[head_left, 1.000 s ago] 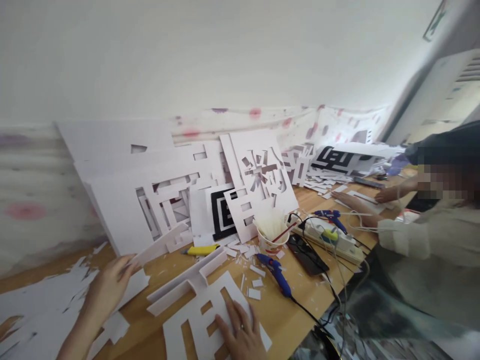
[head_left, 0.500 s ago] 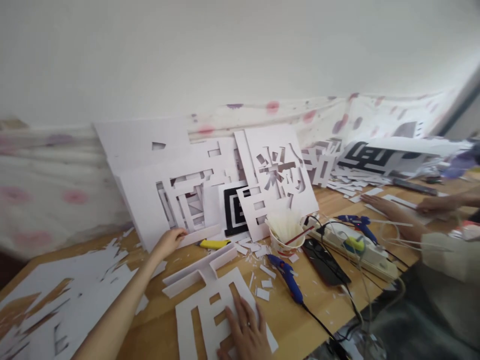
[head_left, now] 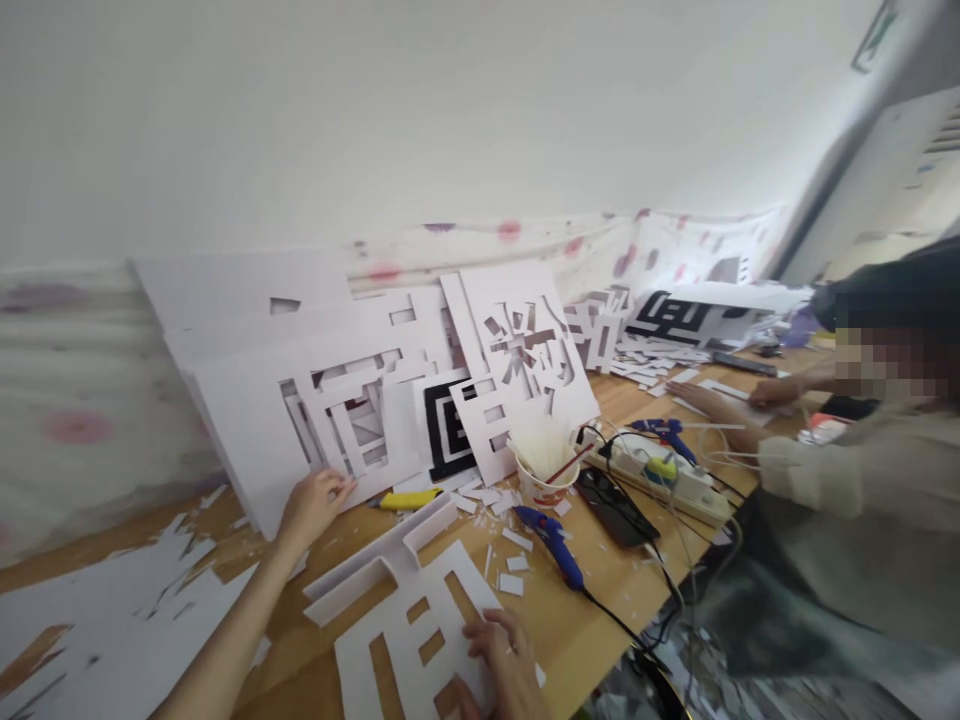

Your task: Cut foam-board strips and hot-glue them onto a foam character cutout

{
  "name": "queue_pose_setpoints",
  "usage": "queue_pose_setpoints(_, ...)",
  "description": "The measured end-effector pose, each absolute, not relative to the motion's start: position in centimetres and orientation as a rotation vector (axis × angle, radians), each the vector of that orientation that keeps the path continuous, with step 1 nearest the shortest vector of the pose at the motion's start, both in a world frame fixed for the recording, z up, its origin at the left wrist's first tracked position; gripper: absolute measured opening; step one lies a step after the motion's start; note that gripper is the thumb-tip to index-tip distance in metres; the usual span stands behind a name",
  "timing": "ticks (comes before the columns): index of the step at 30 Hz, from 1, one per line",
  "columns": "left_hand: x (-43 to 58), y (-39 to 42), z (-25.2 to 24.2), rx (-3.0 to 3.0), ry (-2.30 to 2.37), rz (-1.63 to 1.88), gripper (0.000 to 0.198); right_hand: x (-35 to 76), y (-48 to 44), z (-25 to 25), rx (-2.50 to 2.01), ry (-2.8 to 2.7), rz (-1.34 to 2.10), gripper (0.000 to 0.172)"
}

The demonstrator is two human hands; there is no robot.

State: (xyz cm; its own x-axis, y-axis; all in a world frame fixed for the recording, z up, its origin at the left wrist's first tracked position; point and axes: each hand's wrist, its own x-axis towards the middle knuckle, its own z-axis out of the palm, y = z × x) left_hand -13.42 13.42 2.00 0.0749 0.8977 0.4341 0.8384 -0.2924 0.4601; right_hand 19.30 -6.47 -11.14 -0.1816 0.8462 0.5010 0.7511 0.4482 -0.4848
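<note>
My left hand (head_left: pixel 316 508) is at the foot of the leaning white boards, its thumb and fingers pinched together; what lies between them is too small to make out. My right hand (head_left: pixel 504 655) curls over the right side of a white cut-out character (head_left: pixel 409 665) lying flat on the table, thumb and fingers bent around it. White upright strips (head_left: pixel 360 578) stand along the character's far edge. A yellow utility knife (head_left: pixel 409 499) lies just right of my left hand. A blue glue gun (head_left: pixel 551 548) rests right of the character.
White boards with cut-out shapes (head_left: pixel 217 400) lean on the wall. A paper cup (head_left: pixel 546 490) of glue sticks, a black phone (head_left: pixel 616 508) and a power strip (head_left: pixel 694 490) with cables stand right. Scraps (head_left: pixel 112 610) cover the left. Another person (head_left: pixel 862 490) works at right.
My view has turned right, showing more of the other person. The fingers of my right hand, flat on the character before, are now bent. The strip by my left hand no longer shows clearly.
</note>
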Motion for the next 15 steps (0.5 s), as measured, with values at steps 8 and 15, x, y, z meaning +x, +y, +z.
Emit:
queue_pose_setpoints(8, -19.6, 10.1, 0.5, 1.614, 2.372, 1.430, 0.042, 19.1, -7.5, -8.2, -1.268, -1.788, 0.296, 0.011)
queue_pose_setpoints(15, -23.4, 10.4, -3.7, 1.235, 2.317, 1.398, 0.095, 19.4, -6.2, -9.0, -1.254, -1.885, 0.068, 0.022)
